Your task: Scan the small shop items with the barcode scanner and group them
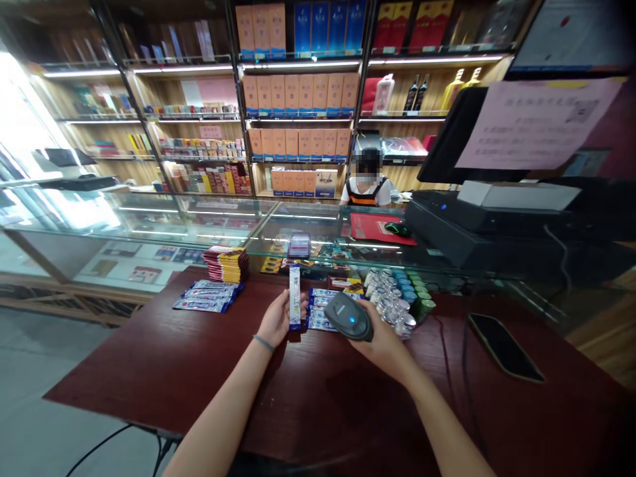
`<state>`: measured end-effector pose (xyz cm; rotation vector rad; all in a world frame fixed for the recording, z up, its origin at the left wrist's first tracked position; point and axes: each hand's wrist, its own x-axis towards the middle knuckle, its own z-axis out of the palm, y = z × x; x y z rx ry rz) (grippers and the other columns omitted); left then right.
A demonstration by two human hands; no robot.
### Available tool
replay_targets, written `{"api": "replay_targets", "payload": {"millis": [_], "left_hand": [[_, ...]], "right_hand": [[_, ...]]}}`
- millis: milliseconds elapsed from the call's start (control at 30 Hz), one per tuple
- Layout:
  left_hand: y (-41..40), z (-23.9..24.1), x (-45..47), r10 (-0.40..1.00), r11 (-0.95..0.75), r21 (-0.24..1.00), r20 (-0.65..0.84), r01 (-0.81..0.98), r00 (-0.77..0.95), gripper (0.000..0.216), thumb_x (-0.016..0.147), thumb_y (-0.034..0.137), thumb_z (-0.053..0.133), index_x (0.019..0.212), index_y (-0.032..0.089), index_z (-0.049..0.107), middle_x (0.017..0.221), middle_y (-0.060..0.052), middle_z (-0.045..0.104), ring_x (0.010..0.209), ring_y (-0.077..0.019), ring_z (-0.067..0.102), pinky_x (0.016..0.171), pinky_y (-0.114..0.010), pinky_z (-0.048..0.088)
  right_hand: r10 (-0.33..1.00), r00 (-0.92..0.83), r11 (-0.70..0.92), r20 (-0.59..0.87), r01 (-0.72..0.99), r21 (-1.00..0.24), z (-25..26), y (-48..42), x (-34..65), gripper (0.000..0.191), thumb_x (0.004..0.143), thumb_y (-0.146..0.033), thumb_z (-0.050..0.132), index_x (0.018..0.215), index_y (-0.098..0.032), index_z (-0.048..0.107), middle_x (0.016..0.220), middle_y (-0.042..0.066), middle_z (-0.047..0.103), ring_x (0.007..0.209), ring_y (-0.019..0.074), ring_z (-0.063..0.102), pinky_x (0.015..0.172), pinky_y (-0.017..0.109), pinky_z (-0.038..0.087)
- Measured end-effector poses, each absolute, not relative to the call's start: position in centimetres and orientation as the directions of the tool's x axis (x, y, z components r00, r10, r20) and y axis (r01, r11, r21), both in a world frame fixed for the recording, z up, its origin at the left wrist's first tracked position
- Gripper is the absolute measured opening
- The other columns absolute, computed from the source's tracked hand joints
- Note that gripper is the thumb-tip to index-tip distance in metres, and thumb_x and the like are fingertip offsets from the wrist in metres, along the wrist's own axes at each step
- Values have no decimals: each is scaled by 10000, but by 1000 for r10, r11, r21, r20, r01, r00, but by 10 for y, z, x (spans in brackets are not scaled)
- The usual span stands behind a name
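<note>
your left hand (279, 319) is turned palm up and loosely curled, fingers peeking out past the right side of the slim packet (295, 296) it's got hold of. your right hand (380, 339) is wrapped around a dark grey scanner (348, 317), though most of those fingers are hidden underneath.

the packet sits out in front of you, over the far part of the table (199, 368). its long axis runs pretty much straight away from you, one short end facing you and the other facing the glass case (271, 228). the scanner's wide head points up and left, roughly at the packet, with a small gap between them.

for room, you've got bare dark red wood left of your forearm out to the slanted table edge, and more between your arms. far side is tighter: the case is right past the packet's far end. flat packets (318, 299) lie just right of your left hand, partly under the scanner, with silver-topped cylinders (387, 298) beyond. a phone (505, 348) lies well off to the right.

looks-wise, the packet's long and narrow, mostly white with blue ends. print's too small to read.
</note>
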<state>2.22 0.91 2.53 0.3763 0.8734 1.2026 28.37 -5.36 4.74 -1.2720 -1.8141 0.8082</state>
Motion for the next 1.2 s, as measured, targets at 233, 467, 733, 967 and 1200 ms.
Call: {"api": "replay_targets", "payload": {"millis": [233, 467, 733, 967, 1200], "left_hand": [[10, 22, 23, 915, 384, 701, -374, -601, 149, 394, 1019, 373, 504, 1306, 113, 576, 1190, -181, 709, 852, -202, 741, 729, -316, 629], [9, 21, 23, 941, 326, 733, -310, -597, 134, 337, 977, 295, 578, 1268, 127, 596, 1183, -168, 713, 854, -204, 737, 721, -321, 631], [11, 26, 17, 982, 145, 741, -191, -656, 0, 377, 881, 210, 700, 1248, 166, 628, 1194, -143, 713, 943, -210, 731, 813, -355, 630], [12, 47, -36, 866, -370, 868, 193, -330, -462, 566, 816, 389, 777, 1324, 219, 594, 1262, -120, 683, 1057, -225, 702, 846, -341, 598], [-11, 36, -137, 793, -348, 918, 397, 192, -461, 500, 806, 431, 766, 1253, 233, 657, 1336, -96, 662, 1252, -273, 612, 1135, -445, 435]], "right_hand": [[928, -307, 346, 210, 503, -792, 41, -52, 285, 478, 791, -326, 692, 1244, -233, 571, 959, 62, 768, 956, 285, 736, 852, 369, 559], [929, -242, 360, 279, 427, -830, 36, -48, 286, 508, 764, -285, 690, 1247, -223, 545, 1056, 76, 752, 962, 261, 719, 846, 347, 556], [939, -225, 336, 260, 442, -832, 31, -44, 287, 500, 799, -318, 675, 1272, -230, 540, 1124, 87, 748, 1063, 278, 701, 922, 379, 535], [924, -249, 374, 289, 440, -817, 13, -34, 296, 566, 813, -335, 689, 1339, -219, 515, 1175, 99, 746, 1090, 269, 709, 935, 353, 542], [935, -187, 356, 303, 456, -816, 10, -37, 291, 570, 813, -388, 683, 1329, -212, 518, 1154, 107, 750, 1078, 292, 708, 963, 409, 530]]}}
